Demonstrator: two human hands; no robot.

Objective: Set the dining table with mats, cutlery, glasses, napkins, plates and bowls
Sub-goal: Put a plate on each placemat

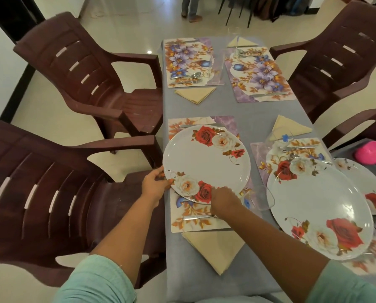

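Observation:
A white plate with red and white roses (204,162) lies over the near left floral mat (195,217). My left hand (155,182) grips its left rim and my right hand (223,199) holds its near rim. A second rose plate (318,208) sits on the near right mat (261,154), with a third plate (366,184) partly under it at the right. Folded yellow napkins (215,246) lie beside each mat. Cutlery (195,217) lies on the near left mat. A clear glass (262,197) stands between the two near plates.
Two far mats (189,60) carry cutlery and glasses, without plates. Brown plastic chairs (80,68) stand at both sides of the grey table (246,114). A pink bowl (371,153) sits at the right edge. A person's legs stand at the far end of the room.

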